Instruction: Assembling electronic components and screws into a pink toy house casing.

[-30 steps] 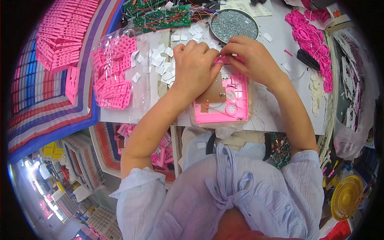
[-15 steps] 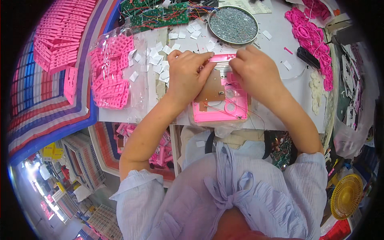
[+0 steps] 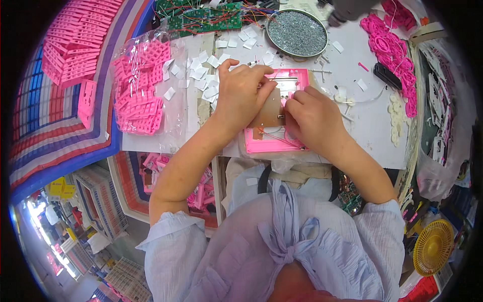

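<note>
A pink plastic casing (image 3: 266,147) lies on the worktable in front of me, with a brown circuit board (image 3: 268,116) in its left part and thin wires (image 3: 274,136) across its lower part. A shiny silver strip (image 3: 287,79) runs near its upper end. My left hand (image 3: 242,93) is closed at the casing's upper left, thumb and forefinger bent together over the board's top end. My right hand (image 3: 316,120) is closed over the casing's right half, fingertips pinched beside the board; what they hold is hidden.
A round tray of small screws (image 3: 297,34) stands beyond the casing. White squares (image 3: 201,75) lie to the left, beside a bag of pink parts (image 3: 141,90). Green circuit boards (image 3: 206,19) lie at the back, pink straps (image 3: 385,45) at right. A dark blurred object (image 3: 349,11) hangs at the top.
My right hand has moved from the casing's top edge down toward its middle. White plastic pieces now show to its right. A dark blurred object has appeared at the top right.
</note>
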The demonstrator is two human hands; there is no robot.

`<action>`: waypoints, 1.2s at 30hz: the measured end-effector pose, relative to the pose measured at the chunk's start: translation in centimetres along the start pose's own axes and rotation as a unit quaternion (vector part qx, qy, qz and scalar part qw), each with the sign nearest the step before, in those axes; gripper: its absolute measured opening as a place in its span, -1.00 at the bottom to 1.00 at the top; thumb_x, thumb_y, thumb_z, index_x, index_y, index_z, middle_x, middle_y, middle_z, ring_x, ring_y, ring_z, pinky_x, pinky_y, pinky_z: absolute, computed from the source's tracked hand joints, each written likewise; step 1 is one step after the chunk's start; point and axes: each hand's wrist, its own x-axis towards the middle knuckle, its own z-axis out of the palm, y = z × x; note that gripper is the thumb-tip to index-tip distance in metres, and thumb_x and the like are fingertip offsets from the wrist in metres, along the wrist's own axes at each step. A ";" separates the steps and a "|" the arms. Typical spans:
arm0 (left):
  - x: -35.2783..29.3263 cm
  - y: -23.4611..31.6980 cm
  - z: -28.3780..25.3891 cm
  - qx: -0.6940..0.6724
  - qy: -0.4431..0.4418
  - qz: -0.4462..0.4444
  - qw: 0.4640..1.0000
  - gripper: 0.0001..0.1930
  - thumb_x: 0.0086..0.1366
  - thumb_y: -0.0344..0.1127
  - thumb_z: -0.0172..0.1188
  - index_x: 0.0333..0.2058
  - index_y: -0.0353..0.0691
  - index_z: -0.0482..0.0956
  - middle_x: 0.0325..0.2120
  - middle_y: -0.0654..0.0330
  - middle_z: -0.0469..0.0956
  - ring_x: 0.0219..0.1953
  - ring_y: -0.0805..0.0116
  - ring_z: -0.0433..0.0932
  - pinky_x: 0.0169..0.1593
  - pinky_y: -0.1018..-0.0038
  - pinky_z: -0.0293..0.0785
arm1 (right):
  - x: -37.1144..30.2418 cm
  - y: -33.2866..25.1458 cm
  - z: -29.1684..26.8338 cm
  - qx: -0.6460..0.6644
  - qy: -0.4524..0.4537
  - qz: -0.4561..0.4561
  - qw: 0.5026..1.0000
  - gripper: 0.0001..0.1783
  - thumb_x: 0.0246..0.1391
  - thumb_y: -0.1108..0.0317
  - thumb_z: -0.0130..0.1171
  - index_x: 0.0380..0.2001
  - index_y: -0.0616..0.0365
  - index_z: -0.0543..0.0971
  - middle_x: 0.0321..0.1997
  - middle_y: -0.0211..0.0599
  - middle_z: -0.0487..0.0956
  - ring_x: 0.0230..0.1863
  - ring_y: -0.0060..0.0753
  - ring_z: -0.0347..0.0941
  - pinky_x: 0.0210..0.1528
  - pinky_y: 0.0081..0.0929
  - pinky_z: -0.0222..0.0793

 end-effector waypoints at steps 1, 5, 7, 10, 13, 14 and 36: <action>0.1 0.2 -0.1 -0.009 -0.001 -0.007 1.000 -0.89 0.19 -0.29 0.34 -0.29 -0.08 0.71 -0.43 0.33 0.65 -0.27 0.36 0.55 0.07 0.17 0.15 | -0.2 -0.1 0.1 0.006 0.010 0.003 1.000 -0.85 -0.18 0.39 0.30 -0.46 0.15 0.60 -0.40 -0.27 0.53 -0.28 -0.17 0.49 -0.24 -0.26 0.48; 0.5 0.1 0.2 0.028 0.028 0.034 0.999 -0.92 0.20 -0.30 0.34 -0.32 -0.05 0.69 -0.52 0.40 0.60 -0.39 0.44 0.52 0.04 0.27 0.14 | -0.8 -0.2 0.6 0.033 0.043 0.015 0.998 -0.83 -0.18 0.40 0.32 -0.45 0.14 0.58 -0.41 -0.29 0.51 -0.29 -0.17 0.47 -0.27 -0.24 0.47; 0.6 0.3 0.1 0.025 0.018 0.033 0.999 -0.93 0.18 -0.30 0.33 -0.33 -0.04 0.67 -0.50 0.40 0.58 -0.36 0.41 0.50 0.03 0.26 0.13 | -0.9 -0.2 0.7 0.042 0.051 0.019 0.998 -0.84 -0.18 0.40 0.33 -0.46 0.14 0.57 -0.40 -0.29 0.50 -0.28 -0.17 0.47 -0.28 -0.25 0.47; 0.9 0.9 -0.2 0.050 -0.011 0.049 0.997 -0.91 0.14 -0.30 0.34 -0.36 -0.04 0.64 -0.45 0.38 0.55 -0.28 0.36 0.48 0.04 0.21 0.12 | -1.1 -0.2 0.8 0.047 0.059 0.020 0.997 -0.83 -0.18 0.40 0.33 -0.45 0.14 0.56 -0.39 -0.28 0.50 -0.28 -0.17 0.47 -0.30 -0.25 0.47; 2.0 1.1 -0.9 0.058 -0.080 0.111 0.989 -0.88 0.08 -0.29 0.35 -0.38 -0.05 0.63 -0.41 0.35 0.54 -0.21 0.31 0.48 0.08 0.14 0.15 | -1.4 -0.1 1.0 0.054 0.066 0.026 0.996 -0.82 -0.17 0.40 0.34 -0.44 0.14 0.55 -0.38 -0.28 0.49 -0.28 -0.17 0.47 -0.31 -0.25 0.47; 2.5 1.0 -1.2 0.056 -0.108 0.137 0.983 -0.87 0.06 -0.29 0.35 -0.39 -0.05 0.62 -0.40 0.34 0.53 -0.19 0.30 0.48 0.10 0.12 0.17 | -1.4 -0.2 0.9 0.058 0.065 0.029 0.996 -0.81 -0.17 0.40 0.34 -0.44 0.14 0.55 -0.38 -0.28 0.49 -0.27 -0.17 0.47 -0.31 -0.25 0.47; 7.1 4.0 -0.3 0.164 -0.423 0.163 0.876 -0.91 -0.03 -0.33 0.32 -0.55 -0.21 0.66 -0.50 0.07 0.64 -0.28 0.12 0.62 -0.22 0.19 0.51 | -1.4 -0.4 1.7 0.087 0.111 0.054 0.989 -0.85 -0.12 0.49 0.31 -0.41 0.18 0.56 -0.38 -0.23 0.50 -0.30 -0.13 0.44 -0.26 -0.22 0.44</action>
